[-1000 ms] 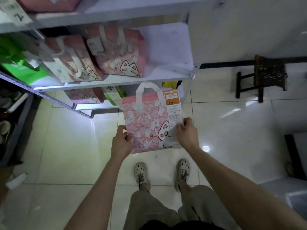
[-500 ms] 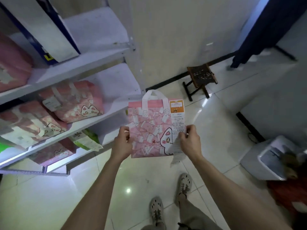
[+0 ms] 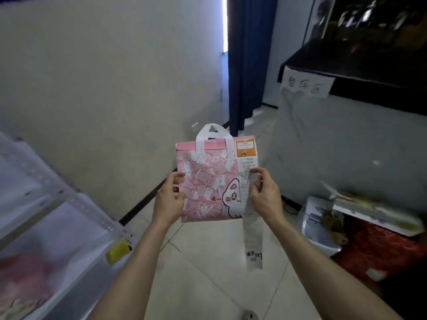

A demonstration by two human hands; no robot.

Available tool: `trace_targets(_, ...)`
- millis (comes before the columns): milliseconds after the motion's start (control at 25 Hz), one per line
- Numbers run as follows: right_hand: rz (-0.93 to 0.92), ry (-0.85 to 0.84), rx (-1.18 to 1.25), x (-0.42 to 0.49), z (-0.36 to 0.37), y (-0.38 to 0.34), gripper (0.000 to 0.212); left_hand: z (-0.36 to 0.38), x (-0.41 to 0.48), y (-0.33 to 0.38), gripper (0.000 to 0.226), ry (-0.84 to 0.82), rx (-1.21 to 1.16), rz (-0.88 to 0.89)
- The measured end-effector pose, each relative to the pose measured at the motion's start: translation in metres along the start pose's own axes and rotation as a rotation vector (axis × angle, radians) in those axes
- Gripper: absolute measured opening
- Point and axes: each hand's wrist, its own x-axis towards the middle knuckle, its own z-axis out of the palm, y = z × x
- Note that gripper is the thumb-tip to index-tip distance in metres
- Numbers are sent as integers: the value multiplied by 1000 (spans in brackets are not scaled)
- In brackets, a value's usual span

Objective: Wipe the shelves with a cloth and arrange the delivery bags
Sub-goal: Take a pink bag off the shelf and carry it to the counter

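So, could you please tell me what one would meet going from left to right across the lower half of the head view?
Metal shelf rack → yellow object → left hand → pink delivery bag → right hand → pale bin on the floor → red heap.

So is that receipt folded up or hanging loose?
Hanging loose. The receipt trails down past the bag's bottom edge, while the right hand pinches it higher up.
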Motion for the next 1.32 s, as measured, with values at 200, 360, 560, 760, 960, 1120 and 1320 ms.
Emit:
trace_targets(200, -55, 140, -33, 71, -79, -6, 36, 62, 85, 78, 54, -77, -6, 164)
trace_targets(360, -97, 262, -54, 129, -138, -21, 39, 106, 158, 145, 54, -116, -39, 329)
trace_targets(560, -221, 467, -119, 217, -192, -52, 40, 153, 269, 226, 56, -119, -135, 528)
trace_targets(760, -329, 645, -219, 322, -234, -87, 51, 190, 385, 320, 57, -145, -230, 655)
trace_targets(960, -310, 722, -318, 405, -263, -93, 80, 232, 473, 390, 64, -209, -225, 766)
trace_targets(1120, -319, 705, -337, 448, -271, -82, 95, 267, 512, 409, 67, -183, -234, 793)
trace_targets(1320, -201, 613, -381, 486, -255, -39, 97, 316, 540, 383, 68, -260, -156, 738)
